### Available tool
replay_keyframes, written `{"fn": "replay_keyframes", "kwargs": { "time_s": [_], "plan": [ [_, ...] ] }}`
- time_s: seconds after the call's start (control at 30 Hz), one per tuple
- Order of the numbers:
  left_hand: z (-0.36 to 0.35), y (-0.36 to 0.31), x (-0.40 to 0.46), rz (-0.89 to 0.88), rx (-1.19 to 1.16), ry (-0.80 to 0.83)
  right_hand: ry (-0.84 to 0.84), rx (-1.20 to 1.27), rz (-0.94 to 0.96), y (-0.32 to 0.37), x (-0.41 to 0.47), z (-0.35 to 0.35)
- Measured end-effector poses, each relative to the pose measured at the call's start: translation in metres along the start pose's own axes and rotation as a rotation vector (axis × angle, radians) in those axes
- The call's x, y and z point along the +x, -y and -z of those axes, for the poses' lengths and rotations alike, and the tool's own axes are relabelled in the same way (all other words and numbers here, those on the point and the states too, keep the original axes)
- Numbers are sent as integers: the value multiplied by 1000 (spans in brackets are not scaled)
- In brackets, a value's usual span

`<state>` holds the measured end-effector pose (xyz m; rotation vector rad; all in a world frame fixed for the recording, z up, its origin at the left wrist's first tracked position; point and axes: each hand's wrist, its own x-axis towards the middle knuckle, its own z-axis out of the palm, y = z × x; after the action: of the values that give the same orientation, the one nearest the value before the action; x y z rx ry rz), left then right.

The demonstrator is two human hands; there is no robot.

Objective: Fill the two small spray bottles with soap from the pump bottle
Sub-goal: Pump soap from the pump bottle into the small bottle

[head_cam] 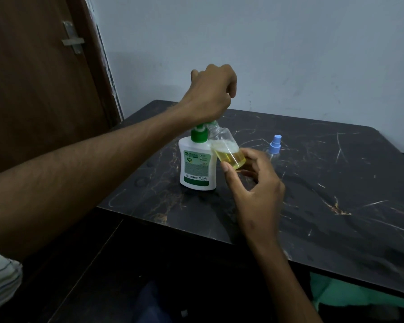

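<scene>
A white pump bottle [197,165] with a green collar stands on the dark marble table [313,194]. My left hand [211,93] rests on top of its pump head, fingers curled, and hides the nozzle. My right hand [254,183] holds a small clear spray bottle [226,149], uncapped and tilted with its mouth up against the pump. Yellow soap with foam fills its lower part. A second small spray bottle [275,148] with a light blue spray cap stands on the table just behind my right hand.
A brown door [37,89] with a metal latch is at the left. A pale wall runs behind the table. The table's near edge [173,226] runs diagonally in front of me, with dark floor below.
</scene>
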<state>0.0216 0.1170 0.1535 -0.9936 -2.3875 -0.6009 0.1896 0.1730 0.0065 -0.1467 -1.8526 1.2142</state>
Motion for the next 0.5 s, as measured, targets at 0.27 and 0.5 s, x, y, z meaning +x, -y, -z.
{"fn": "replay_keyframes", "kwargs": {
  "time_s": [0.27,0.5],
  "plan": [
    [5,1,2,12,-42,-20,5,5,-5,2,-1,1],
    [2,2,1,35,-51,-2,2,2,-4,2,-1,1]
  ]
}}
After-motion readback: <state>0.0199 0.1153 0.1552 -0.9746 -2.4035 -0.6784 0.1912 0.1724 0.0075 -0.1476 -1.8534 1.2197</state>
